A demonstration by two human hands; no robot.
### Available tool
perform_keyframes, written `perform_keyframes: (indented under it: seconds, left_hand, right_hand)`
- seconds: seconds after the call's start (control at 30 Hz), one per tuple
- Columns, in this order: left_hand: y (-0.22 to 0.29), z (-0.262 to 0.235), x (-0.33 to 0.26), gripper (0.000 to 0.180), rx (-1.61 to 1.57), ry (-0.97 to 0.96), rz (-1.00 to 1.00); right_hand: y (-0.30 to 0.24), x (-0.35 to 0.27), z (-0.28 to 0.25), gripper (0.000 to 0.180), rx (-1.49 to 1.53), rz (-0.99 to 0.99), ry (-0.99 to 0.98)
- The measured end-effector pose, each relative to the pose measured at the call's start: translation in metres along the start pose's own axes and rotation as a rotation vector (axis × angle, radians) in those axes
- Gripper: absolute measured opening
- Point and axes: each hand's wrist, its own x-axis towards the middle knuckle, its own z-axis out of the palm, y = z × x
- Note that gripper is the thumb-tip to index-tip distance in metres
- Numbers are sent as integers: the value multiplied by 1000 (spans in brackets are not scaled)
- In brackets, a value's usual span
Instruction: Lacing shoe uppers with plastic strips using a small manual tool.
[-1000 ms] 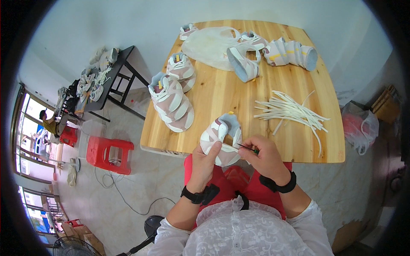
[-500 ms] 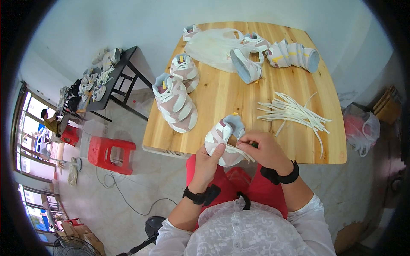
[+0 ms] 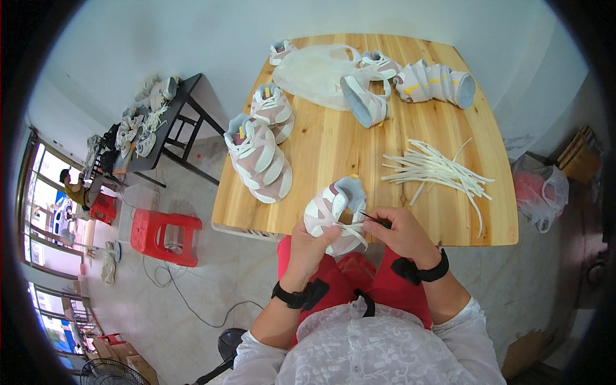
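At the table's near edge, my left hand grips a white and pink shoe upper with a grey lining, its thumb pressing near the lacing. A white shoelace hangs loose across the opening beside that thumb. Closed just right of the upper, my right hand holds a thin, dark, awl-like tool, its tip directed at the upper's eyelet edge. The fingers hide most of the tool's handle. To the right, a bunch of white shoelaces lies spread on the wooden table.
Stacked shoe uppers stand at the table's left, and a nested row of uppers lies far right beside a clear plastic bag. A red stool stands on the floor left. A person sits in the background.
My right hand has turned and moved slightly right, so the tool's thin shaft now shows. The lace lies differently across the upper. The view has shifted slightly.
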Motion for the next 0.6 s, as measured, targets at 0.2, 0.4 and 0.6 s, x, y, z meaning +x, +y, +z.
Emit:
perform_keyframes:
  seconds: [0.2, 0.4, 0.6]
  left_hand:
    - [13, -3, 6, 47, 174, -203, -4]
    - [10, -3, 11, 30, 120, -218, -76]
    - [8, -2, 10, 19, 136, -169, -50]
  right_hand:
    - [15, 8, 15, 24, 23, -58, 107]
    - [14, 12, 18, 27, -9, -62, 116]
    - [18, 5, 11, 23, 135, -88, 32]
